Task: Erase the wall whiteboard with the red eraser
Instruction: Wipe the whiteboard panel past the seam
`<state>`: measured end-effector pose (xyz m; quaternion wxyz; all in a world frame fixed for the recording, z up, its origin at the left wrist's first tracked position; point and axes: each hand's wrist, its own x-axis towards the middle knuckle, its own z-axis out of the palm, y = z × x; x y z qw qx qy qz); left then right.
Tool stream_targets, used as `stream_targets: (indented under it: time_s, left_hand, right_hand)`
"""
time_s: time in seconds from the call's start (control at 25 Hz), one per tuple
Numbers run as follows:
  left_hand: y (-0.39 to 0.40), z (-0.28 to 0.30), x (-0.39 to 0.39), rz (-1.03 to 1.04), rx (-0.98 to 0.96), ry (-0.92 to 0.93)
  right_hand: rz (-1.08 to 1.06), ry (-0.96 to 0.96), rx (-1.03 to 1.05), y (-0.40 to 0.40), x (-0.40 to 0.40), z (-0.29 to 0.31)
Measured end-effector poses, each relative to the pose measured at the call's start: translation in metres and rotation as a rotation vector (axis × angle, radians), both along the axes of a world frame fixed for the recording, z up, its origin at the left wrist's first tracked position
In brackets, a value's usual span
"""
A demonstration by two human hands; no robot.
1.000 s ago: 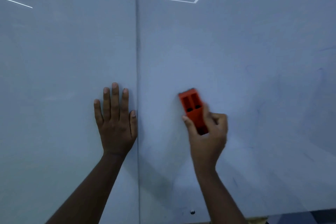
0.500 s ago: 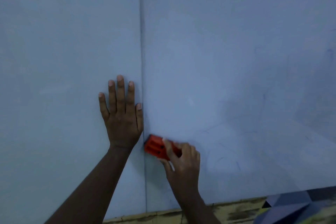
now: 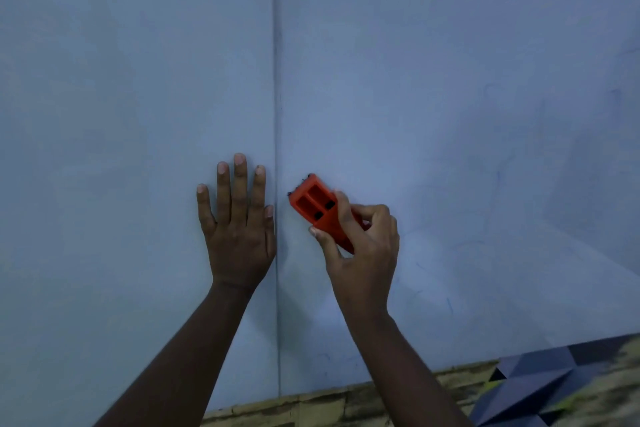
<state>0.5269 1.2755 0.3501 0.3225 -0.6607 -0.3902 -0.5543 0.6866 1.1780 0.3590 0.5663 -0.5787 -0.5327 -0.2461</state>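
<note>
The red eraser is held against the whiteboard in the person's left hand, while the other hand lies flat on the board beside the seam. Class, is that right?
Not quite. The head view shows the right hand gripping the eraser on the whiteboard; the left hand lies flat beside the seam.

Eraser [image 3: 313, 206]: red plastic block you see tilted, its top end leaning left, pressed flat to the board just right of the seam.
Board [image 3: 450, 97]: pale, upright, faint blue smears (right panel only).
</note>
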Motion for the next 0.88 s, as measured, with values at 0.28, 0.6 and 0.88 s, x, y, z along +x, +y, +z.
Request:
stream_targets:
  time_s: [0.28,0.6,0.88]
  left_hand:
    - [0.0,-0.008,-0.001,-0.006,0.008,0.009]
    - [0.001,-0.022,-0.001,0.019,0.011,0.04]
    - [0.0,-0.03,0.002,0.036,0.015,0.035]
  right_hand:
    - [-0.106,-0.348,-0.269,-0.015,0.004,-0.132]
    - [0.088,0.633,0.066,-0.012,0.037,-0.088]
    - [0.133,1.021,0.153,-0.019,0.047,-0.083]
